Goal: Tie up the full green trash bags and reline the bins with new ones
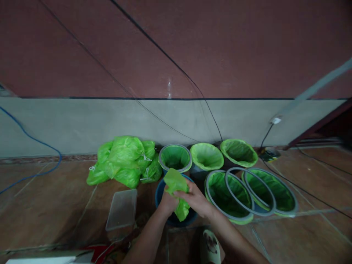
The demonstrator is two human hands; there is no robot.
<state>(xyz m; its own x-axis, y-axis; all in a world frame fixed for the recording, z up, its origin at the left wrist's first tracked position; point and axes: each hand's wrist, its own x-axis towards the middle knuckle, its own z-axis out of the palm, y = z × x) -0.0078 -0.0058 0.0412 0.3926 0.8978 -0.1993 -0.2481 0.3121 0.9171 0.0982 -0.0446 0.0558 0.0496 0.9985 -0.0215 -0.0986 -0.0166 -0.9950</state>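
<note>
A bunched green plastic bag [176,181] is gripped between my two hands, above a blue bin [158,196] that shows no liner. My left hand [168,202] closes around the bag from the left. From the right, my right hand [196,200] has its fingers wrapped over the bag's middle. Behind the blue bin stands a bin lined in green with a grey ring on its rim [176,170]. Two more green-lined bins [206,157] [238,152] stand along the wall without rings showing.
Tied full green bags [125,156] are piled at left. A clear plastic box [122,209] lies in front. At right are two ringed, lined bins [228,194] [280,194], with a loose grey ring [271,194] across them. Cables hang along the wall; a blue cable [41,143] reaches the floor.
</note>
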